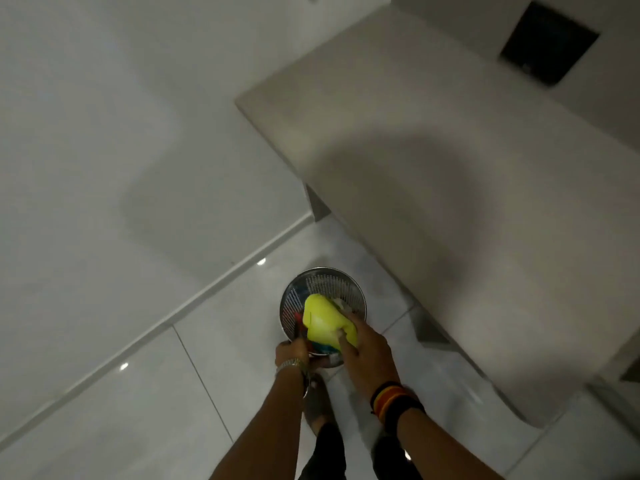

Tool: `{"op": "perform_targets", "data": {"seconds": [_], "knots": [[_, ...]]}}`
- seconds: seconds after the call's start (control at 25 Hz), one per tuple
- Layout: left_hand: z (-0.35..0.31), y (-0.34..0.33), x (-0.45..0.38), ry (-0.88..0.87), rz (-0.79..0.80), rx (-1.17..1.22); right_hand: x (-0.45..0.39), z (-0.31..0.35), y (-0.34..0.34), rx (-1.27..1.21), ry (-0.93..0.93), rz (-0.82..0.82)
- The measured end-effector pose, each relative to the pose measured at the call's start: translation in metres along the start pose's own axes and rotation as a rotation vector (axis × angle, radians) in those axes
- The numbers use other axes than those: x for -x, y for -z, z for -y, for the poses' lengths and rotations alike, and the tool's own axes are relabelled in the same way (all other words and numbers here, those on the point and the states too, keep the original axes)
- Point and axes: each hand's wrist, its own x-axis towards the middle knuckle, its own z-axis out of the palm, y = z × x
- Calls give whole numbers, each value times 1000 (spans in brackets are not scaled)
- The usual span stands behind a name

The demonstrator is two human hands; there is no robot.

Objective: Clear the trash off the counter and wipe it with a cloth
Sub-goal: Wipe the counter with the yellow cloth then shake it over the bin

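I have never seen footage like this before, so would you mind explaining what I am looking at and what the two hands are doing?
There is no machine here. A person wears a wide-angle camera on the head, so this single picture looks forward and down along both forearms.

The right hand, with a striped wristband, grips a yellow-green plastic item and is holding it in the mouth of a round perforated metal bin that stands on the tiled floor. The left hand, with a metal bracelet, is at the bin's near rim and seems to steady it; the frame is too blurred to tell exactly what it grips. Other colourful trash already lies inside.

The pale slab on the right is the counter. The part in view looks bare, and no cloth shows in the picture.
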Motion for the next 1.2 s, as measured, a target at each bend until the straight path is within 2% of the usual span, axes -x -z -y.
{"op": "perform_targets", "data": {"seconds": [0.12,0.24,0.4,0.48,0.6,0.76,0.8,0.88,0.92,1.0,1.08,1.2], "knots": [[48,-26,-47,64,49,97,-10,-58,-19,-113,-235,-18],[86,-45,-105,81,50,66,-45,-110,-51,-235,-398,16],[119,-79,-185,76,116,192,-96,-170,-91,-380,-469,-80],[134,-91,-219,92,153,181,-109,-190,-105,-422,-483,-130],[142,-92,-231,134,239,192,-110,-200,-110,-493,-519,-154],[120,-51,-190,169,249,184,-88,-164,-93,-613,-545,-105],[107,-32,-170,182,303,272,-78,-146,-88,-657,-534,-64],[72,13,-121,203,511,497,-51,-94,-71,-691,-479,77],[52,37,-94,185,606,526,-38,-66,-62,-657,-441,150],[10,84,-33,79,693,463,-12,-11,-37,-514,-347,215],[-37,124,35,-59,725,346,16,39,-7,-415,-235,135],[-95,142,114,-256,718,146,45,88,39,-356,-109,-46]]}}
